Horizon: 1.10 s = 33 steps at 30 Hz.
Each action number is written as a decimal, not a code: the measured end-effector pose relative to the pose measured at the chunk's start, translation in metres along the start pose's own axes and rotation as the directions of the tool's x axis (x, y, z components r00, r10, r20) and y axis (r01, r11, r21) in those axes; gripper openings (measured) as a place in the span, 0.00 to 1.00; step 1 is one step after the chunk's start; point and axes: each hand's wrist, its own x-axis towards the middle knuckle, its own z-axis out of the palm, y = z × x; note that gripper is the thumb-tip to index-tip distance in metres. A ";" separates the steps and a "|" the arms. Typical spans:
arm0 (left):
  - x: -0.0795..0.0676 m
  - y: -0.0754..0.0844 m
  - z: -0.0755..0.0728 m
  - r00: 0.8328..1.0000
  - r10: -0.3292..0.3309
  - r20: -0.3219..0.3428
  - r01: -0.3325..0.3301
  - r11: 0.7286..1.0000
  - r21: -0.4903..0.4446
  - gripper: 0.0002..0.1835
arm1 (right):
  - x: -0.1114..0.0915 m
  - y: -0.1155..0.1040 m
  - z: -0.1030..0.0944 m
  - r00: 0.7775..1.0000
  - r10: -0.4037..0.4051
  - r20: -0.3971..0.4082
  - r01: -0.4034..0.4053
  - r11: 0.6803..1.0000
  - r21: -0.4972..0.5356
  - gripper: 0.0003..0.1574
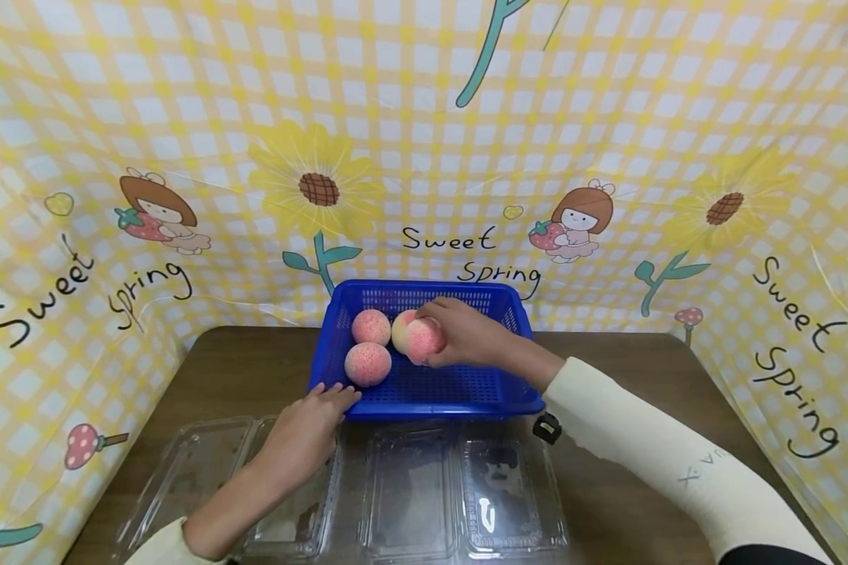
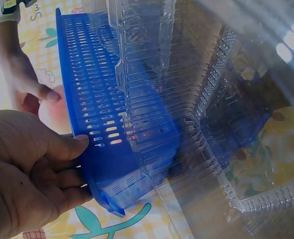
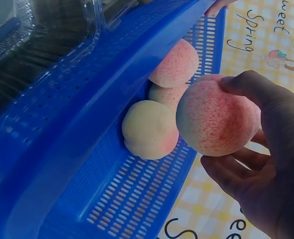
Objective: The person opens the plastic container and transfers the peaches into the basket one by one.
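Note:
My right hand (image 1: 459, 333) pinches a pink and cream peach (image 3: 217, 117) between thumb and fingers. It holds the peach over the blue plastic basket (image 1: 452, 410). Three other peaches lie in the basket: two pink ones, the farther peach (image 1: 371, 326) and the nearer peach (image 1: 367, 364), and a paler peach (image 3: 149, 128) beside them. At the basket's near left corner my left hand (image 1: 309, 428) grips the rim, with the thumb (image 2: 70, 144) on one side and the fingers on the other.
Clear plastic clamshell boxes lie open on the brown table (image 1: 629, 439): one box (image 1: 177, 459) at left, partly under my left forearm, and another box (image 1: 459, 502) before the basket. A checked cloth (image 1: 424, 157) hangs behind and at both sides.

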 end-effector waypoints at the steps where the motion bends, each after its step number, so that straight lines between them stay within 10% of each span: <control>1: 0.000 0.000 0.000 1.000 -0.001 0.000 0.001 1.000 -0.001 0.25 | 0.003 0.000 0.002 1.000 -0.003 0.007 0.003 1.000 -0.011 0.40; 33: 0.000 0.001 -0.001 1.000 -0.007 0.008 0.007 1.000 0.012 0.27 | 0.047 -0.001 0.050 0.965 -0.020 0.263 0.085 0.968 -0.237 0.25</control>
